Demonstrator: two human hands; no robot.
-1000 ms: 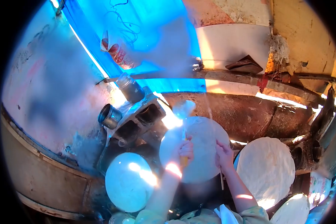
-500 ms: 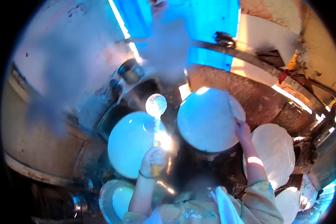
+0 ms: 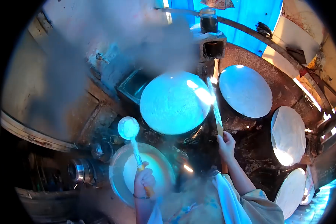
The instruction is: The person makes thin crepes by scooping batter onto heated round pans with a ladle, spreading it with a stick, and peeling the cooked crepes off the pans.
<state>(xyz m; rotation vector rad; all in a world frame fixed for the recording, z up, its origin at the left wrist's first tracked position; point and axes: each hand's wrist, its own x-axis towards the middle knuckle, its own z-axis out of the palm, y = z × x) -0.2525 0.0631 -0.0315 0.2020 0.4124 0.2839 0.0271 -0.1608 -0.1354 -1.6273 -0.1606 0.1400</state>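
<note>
My left hand (image 3: 145, 179) is closed round the handle of a ladle (image 3: 128, 128), whose round bowl is coated white. It is above a wide basin (image 3: 117, 186) of white batter (image 3: 132, 170). My right hand (image 3: 226, 145) grips a long flat wooden spatula (image 3: 215, 110), smeared white towards its tip. The spatula's blade is at the right edge of a large round griddle (image 3: 171, 104) covered in a white layer; whether it touches is unclear. Behind and to the right sits a second round white-topped griddle (image 3: 246, 91).
More white rounds stand at the right, one upper (image 3: 288, 136) and one lower (image 3: 291, 194). A jar (image 3: 209, 20) stands on a block (image 3: 213, 48) at the back. A metal canister (image 3: 80, 171) lies to the left. Haze blurs the upper left.
The view has swung left. My left hand and ladle have moved from the near-left griddle to over the basin. My right hand has left the far griddle for the left one's edge.
</note>
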